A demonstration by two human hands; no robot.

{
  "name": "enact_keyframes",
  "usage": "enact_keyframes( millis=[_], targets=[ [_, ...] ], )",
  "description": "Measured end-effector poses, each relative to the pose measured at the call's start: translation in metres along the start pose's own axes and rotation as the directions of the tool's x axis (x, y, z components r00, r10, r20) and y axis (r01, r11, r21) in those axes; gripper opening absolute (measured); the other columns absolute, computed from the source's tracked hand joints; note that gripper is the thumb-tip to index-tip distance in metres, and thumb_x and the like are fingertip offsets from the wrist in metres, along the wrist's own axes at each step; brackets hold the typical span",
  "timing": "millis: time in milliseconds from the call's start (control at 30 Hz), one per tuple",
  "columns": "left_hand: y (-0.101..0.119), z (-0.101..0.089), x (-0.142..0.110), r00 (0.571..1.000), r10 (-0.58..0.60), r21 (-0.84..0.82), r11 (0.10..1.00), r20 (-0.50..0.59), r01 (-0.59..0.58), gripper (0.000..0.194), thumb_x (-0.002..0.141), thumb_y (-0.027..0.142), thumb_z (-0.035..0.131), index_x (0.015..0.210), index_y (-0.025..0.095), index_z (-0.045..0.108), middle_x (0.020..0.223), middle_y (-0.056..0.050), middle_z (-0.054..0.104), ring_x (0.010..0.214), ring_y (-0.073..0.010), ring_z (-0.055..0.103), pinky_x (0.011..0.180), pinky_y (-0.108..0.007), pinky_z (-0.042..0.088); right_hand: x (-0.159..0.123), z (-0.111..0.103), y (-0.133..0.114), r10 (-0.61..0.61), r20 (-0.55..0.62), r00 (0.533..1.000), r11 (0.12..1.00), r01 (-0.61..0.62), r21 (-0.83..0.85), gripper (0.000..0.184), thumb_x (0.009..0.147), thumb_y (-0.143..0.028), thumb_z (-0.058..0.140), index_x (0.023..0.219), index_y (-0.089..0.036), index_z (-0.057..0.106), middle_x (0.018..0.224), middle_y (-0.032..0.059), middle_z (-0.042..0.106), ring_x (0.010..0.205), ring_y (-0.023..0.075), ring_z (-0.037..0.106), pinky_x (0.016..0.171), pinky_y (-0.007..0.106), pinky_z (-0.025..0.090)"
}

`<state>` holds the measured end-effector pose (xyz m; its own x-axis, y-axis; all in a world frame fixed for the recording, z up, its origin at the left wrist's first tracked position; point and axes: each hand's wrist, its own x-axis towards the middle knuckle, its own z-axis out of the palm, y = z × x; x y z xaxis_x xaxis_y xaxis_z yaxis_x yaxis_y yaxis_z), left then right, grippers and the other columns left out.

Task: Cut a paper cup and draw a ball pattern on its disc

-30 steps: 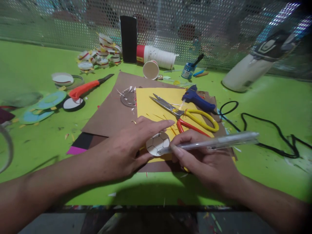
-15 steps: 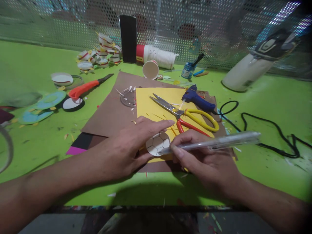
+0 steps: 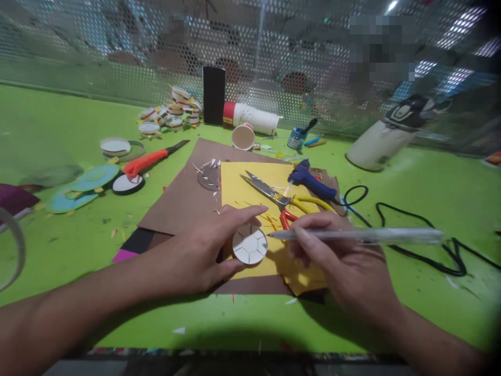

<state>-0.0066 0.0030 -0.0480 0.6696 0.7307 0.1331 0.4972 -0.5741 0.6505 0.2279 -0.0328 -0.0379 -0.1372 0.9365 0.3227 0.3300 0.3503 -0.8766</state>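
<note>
A small white paper disc (image 3: pixel 250 245) bears black lines in a soccer-ball pattern. My left hand (image 3: pixel 203 245) grips it at its left edge, thumb below and fingers above. In my right hand (image 3: pixel 332 250) is a clear-barrelled pen (image 3: pixel 364 236), held almost level. Its dark tip is just right of the disc, apart from it. Under both hands lies yellow paper (image 3: pixel 238 188) on brown sheets (image 3: pixel 176 203). Scissors (image 3: pixel 274 196) with a yellow and a red handle rest beyond my hands, the red handle partly hidden by my right hand.
A blue glue gun (image 3: pixel 313 180) with a black cord (image 3: pixel 422 266) lies at right. An orange-handled knife (image 3: pixel 146 161) is at left. Farther back stand a phone (image 3: pixel 214 96), stacked paper cups (image 3: pixel 254 119), a paint jar (image 3: pixel 296 138) and a tilted-looking bottle (image 3: pixel 379 143).
The pen tip has lifted off the disc and moved right with my right hand. My left hand still holds the disc, now turned slightly. The whole view has shifted a little upward.
</note>
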Motion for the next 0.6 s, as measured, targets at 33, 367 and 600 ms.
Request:
enact_keyframes(
  millis=[33,367,600],
  targets=[
    [0.000,-0.001,0.001,1.000,-0.026,-0.015,1.000,0.015,0.026,0.071,0.089,0.026,0.063,0.150,0.032,0.027,0.130,-0.007,0.059,0.075,-0.0131,0.060,0.077,-0.029,0.052,0.001,-0.001,0.002,0.010,-0.037,0.999,1.000,-0.010,-0.003,0.007,0.095,-0.026,0.059,0.093,-0.023,0.065,0.070,-0.0031,0.066,0.062,0.0088,0.062,0.055,0.016,0.051],
    [-0.005,0.000,0.004,0.994,-0.102,-0.012,0.995,0.026,0.102,0.095,0.076,0.040,0.077,0.153,0.024,0.024,0.153,-0.011,0.043,0.135,-0.0304,0.044,0.112,-0.045,0.038,0.014,0.000,0.013,0.086,-0.119,0.989,0.992,-0.074,0.102,0.021,0.096,-0.040,0.059,0.112,-0.026,0.061,0.078,-0.0025,0.071,0.056,0.0077,0.057,0.049,0.017,0.049],
    [0.000,0.002,0.008,0.989,-0.148,0.005,0.989,0.003,0.148,0.099,0.072,0.048,0.078,0.152,0.021,0.026,0.142,-0.014,0.050,0.127,-0.0333,0.050,0.106,-0.049,0.042,0.021,-0.009,0.026,0.049,-0.145,0.988,0.999,-0.048,0.008,0.031,0.094,-0.044,0.059,0.118,-0.024,0.061,0.089,0.0020,0.071,0.066,0.0112,0.060,0.059,0.024,0.052]
  ],
)
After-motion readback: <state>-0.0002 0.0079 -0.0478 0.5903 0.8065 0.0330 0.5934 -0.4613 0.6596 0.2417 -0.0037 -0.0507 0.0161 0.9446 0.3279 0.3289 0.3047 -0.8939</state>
